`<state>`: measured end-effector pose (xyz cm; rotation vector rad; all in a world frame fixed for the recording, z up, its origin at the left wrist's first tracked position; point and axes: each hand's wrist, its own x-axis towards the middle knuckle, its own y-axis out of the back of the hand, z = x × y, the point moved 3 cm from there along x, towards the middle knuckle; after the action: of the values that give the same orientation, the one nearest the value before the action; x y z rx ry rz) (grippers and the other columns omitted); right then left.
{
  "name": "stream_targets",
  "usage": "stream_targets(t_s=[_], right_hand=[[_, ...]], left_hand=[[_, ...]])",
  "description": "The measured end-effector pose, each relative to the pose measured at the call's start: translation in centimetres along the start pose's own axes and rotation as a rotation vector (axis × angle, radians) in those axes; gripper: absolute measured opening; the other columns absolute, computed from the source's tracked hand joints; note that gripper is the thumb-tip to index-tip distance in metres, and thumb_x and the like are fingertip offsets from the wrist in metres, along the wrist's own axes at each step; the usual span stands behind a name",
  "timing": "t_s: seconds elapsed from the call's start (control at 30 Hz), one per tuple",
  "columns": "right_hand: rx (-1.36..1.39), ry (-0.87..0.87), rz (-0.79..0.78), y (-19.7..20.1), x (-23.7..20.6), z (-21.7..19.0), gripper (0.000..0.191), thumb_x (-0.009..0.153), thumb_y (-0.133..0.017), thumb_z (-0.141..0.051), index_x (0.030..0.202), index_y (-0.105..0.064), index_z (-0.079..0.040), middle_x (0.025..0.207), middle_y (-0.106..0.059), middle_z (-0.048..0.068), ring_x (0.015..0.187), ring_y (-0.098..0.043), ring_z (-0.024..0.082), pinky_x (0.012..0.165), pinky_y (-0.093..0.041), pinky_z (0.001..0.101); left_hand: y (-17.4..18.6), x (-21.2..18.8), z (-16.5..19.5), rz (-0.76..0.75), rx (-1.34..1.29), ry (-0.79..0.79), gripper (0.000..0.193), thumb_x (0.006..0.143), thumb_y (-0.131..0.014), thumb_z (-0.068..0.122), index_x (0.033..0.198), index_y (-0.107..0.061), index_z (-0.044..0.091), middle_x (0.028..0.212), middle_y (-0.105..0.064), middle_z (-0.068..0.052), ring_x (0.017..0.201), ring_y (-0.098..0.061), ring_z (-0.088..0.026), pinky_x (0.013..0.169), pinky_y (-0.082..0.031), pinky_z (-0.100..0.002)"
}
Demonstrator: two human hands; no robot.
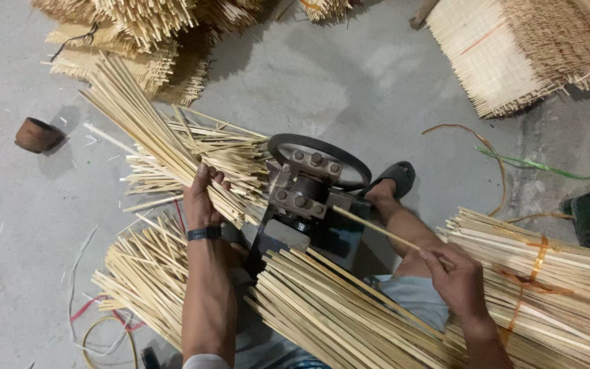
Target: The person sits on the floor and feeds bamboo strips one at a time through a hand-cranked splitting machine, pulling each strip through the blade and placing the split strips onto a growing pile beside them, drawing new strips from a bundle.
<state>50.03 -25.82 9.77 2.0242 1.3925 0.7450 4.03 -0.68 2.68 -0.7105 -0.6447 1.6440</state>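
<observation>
At the middle of the scene, a single bamboo strip (377, 230) runs from the small metal splitting machine (305, 188) with its black wheel (319, 158) rightward into the right hand (453, 277), whose fingers are pinched shut on its near end, so the step in hand looks like feeding one strip through the machine. The left hand (203, 198) is closed around a fanned handful of thin split sticks (151, 137) on the machine's left, and steady, straight guidance of the strip seems called for. Tied bundles of strips (548, 287) lie right, a clay cup (37, 134) far left on the concrete floor (349, 89).
</observation>
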Motion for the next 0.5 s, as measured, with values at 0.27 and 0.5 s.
stream_targets(t_s=[0.27,0.5], right_hand=[[-0.146,0.145,-0.071,-4.4,2.2,-5.9,0.019,0.084,-0.078,-0.019,0.101,-0.081,-0.012,0.096,-0.074,0.006,0.084,-0.072,0.022,0.079,-0.058,0.0378],[-0.237,0.232,-0.187,-5.2,-1.2,-7.4,0.018,0.087,-0.075,-0.024,0.101,-0.08,-0.013,0.096,-0.075,0.004,0.086,-0.071,0.021,0.082,-0.055,0.0397]], left_hand=[[-1.6,-1.7,-0.7,-0.01,0.438,0.186,0.058,0.082,-0.078,0.004,0.13,-0.044,-0.001,0.104,-0.074,-0.019,0.082,-0.071,-0.022,0.061,-0.061,-0.036],[-3.1,-2.3,-2.2,-0.031,0.487,0.299,0.041,0.088,-0.079,0.005,0.122,-0.067,-0.013,0.108,-0.078,-0.02,0.093,-0.077,-0.025,0.072,-0.065,-0.032]])
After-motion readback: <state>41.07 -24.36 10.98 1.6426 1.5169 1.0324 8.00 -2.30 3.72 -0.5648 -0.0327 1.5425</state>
